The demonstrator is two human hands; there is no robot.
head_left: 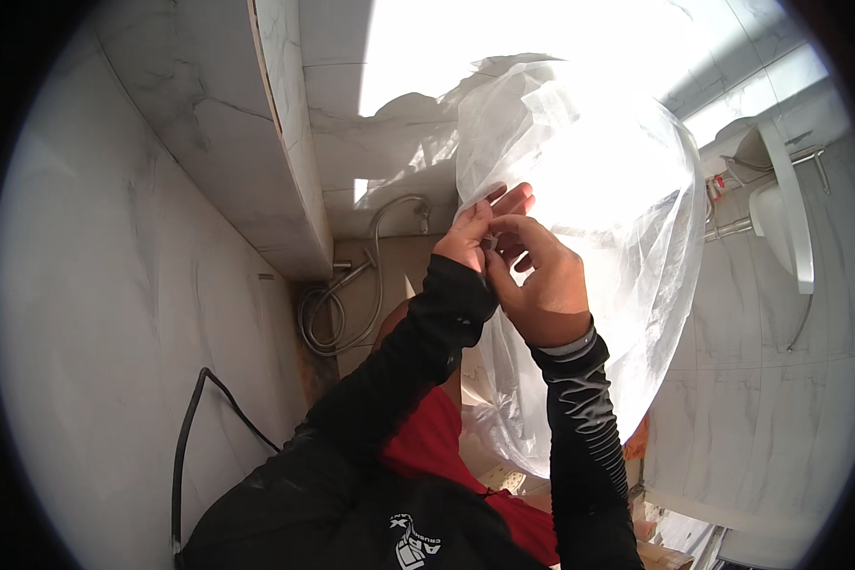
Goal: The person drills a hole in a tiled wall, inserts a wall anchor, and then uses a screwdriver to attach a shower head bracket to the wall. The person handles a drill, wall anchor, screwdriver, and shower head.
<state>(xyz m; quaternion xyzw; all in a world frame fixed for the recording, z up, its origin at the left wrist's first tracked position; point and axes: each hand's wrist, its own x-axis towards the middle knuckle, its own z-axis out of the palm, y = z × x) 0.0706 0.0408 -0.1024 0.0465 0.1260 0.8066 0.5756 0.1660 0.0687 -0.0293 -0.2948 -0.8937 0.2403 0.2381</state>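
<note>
A large translucent plastic bag (660, 275) balloons out in front of me, brightly lit by the sun and hanging down past my right forearm. At its near left edge my two hands meet. My left hand (464, 239) is at the edge, thumb and palm against the plastic and some fingertips reaching up beyond it. Bent over beside it, my right hand (549, 287) pinches the same edge between thumb and fingers, touching the left hand. Part of the left hand's grip is hidden behind the right fingers.
A coiled metal shower hose (378, 271) lies in the corner to the left, beside a marble-patterned ledge (290, 142). A white washbasin (779, 223) with pipes stands at the right. One black cable (185, 446) loops at lower left. Marbled walls close in on both sides.
</note>
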